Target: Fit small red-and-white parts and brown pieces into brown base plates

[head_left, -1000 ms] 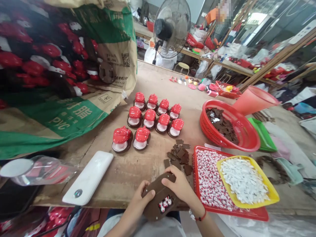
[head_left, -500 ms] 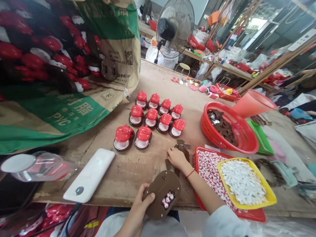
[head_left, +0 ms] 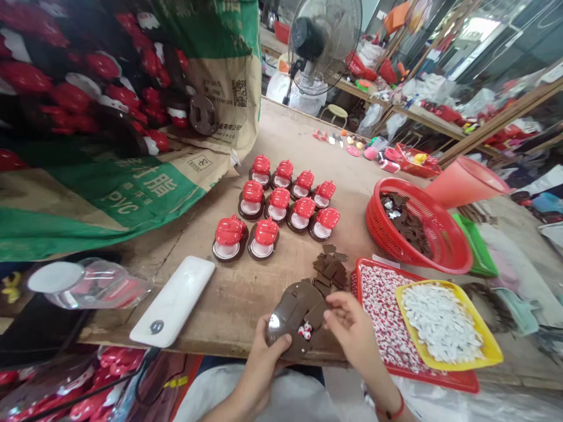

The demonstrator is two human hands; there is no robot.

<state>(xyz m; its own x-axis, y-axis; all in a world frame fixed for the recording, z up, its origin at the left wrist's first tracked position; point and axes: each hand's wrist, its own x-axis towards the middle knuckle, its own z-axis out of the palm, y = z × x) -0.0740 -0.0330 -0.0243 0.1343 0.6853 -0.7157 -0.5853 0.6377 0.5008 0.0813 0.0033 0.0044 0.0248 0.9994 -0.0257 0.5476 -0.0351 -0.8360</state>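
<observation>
My left hand [head_left: 268, 351] grips a brown plastic toy base [head_left: 292, 310] at the table's near edge, with small red-and-white pieces showing in its opening. My right hand [head_left: 352, 328] pinches a small brown plate [head_left: 317, 315] and holds it against that opening. A pile of the same brown plates [head_left: 329, 271] lies just beyond. Several finished red-topped toys [head_left: 281, 202] stand in rows on the wooden table [head_left: 285, 140].
A red tray [head_left: 373, 293] of red-and-white pieces carries a yellow tray [head_left: 444, 322] of white pieces. A red basket [head_left: 417, 225] holds brown plates. A white power bank [head_left: 173, 300], a clear bottle [head_left: 88, 284], a big sack [head_left: 109, 117] of toys and a fan [head_left: 325, 44] surround.
My right hand reached out to the pile of brown plates, took one, and came back to the toy base. The base has tilted up in my left hand.
</observation>
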